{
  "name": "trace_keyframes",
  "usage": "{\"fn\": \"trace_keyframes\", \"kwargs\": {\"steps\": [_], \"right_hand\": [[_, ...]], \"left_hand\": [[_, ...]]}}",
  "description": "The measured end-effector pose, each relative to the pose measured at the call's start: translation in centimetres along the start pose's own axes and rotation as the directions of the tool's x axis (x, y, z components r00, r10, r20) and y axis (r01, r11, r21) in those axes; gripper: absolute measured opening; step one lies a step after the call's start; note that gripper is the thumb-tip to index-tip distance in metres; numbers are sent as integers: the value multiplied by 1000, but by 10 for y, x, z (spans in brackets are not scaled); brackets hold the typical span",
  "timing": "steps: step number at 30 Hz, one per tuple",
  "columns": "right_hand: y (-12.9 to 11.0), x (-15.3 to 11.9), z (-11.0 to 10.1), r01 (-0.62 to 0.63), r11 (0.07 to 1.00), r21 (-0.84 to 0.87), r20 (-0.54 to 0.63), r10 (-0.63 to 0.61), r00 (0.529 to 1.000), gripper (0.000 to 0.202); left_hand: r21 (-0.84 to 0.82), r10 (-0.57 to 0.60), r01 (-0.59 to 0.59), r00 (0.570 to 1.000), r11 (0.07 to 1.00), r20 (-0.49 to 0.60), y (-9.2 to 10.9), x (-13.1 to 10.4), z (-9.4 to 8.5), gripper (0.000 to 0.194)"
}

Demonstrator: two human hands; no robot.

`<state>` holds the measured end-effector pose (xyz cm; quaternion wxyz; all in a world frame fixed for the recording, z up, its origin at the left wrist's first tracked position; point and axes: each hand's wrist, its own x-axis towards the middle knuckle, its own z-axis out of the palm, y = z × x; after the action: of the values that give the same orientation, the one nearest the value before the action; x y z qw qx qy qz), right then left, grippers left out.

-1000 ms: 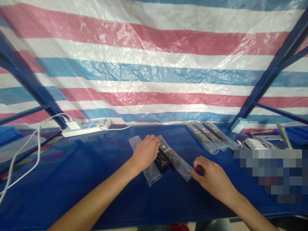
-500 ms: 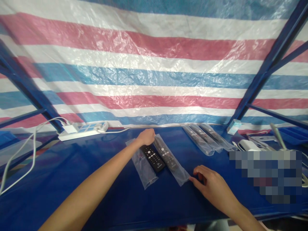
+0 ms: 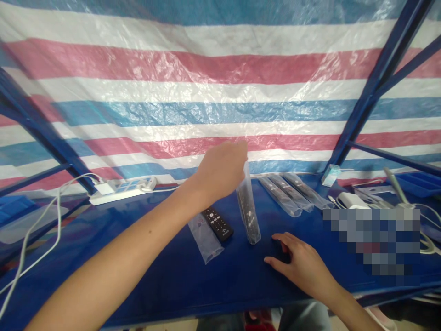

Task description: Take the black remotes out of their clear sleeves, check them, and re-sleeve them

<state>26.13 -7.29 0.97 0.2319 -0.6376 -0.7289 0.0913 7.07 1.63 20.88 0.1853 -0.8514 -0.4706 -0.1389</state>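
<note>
My left hand point(image 3: 223, 168) is closed on the top end of a clear plastic bag with a black remote control point(image 3: 248, 214) inside. The bagged remote hangs nearly upright, its lower end close to the table; I cannot tell if it touches. My right hand point(image 3: 298, 262) lies low over the table to the right of it, thumb and fingers apart, holding nothing. Beneath my left forearm lies a bare black remote control point(image 3: 217, 224), partly hidden by the arm. Beside it on the left is a flat clear bag point(image 3: 205, 241).
Several bagged remotes point(image 3: 284, 195) lie side by side at the back of the blue table point(image 3: 155, 280). A white power strip point(image 3: 120, 191) with cables sits back left. A small box point(image 3: 330, 175), a white adapter point(image 3: 352, 201) and a blurred-out patch are on the right.
My left hand has risen and come right, lifting the bagged remote from lying flat to hanging. My right hand has let go of the bag's lower end, and its fingers have spread.
</note>
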Motion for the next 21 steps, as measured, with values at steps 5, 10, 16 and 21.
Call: {"fn": "trace_keyframes", "kwargs": {"steps": [5,10,16,21], "right_hand": [[-18,10,6,27,1000,-16,0,-27,1000,46],[-22,17,13,83,995,47,-43,-80,996,18],[-23,22,12,40,995,92,-77,-33,996,19],[-41,30,12,-97,995,-11,-46,97,994,36]], "left_hand": [[-6,10,-11,998,1000,-58,18,2,-23,18],[-39,0,-5,989,999,-146,10,1,-45,15],[-176,-145,89,930,980,-336,-35,5,-49,13],[-276,-136,65,960,959,-244,-45,12,-21,13]]}}
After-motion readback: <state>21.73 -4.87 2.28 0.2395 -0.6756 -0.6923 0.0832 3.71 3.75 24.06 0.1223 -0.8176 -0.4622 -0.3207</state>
